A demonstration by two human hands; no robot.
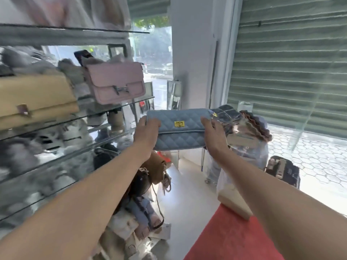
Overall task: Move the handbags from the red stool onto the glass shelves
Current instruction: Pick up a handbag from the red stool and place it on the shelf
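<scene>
A quilted blue handbag with a gold clasp is held up in the air by both hands. My left hand grips its left end and my right hand grips its right end. The bag hangs just right of the glass shelves, level with the second shelf's outer end. On that shelf stand a pink handbag and a tan handbag. The red stool is at the bottom right, with a cream box-like item on its far edge.
A heap of brown, black, blue and cream bags lies on the floor under the shelves. Plastic-wrapped goods stand behind the blue bag. A dark bag sits by the glass front, and a green roller shutter closes it off.
</scene>
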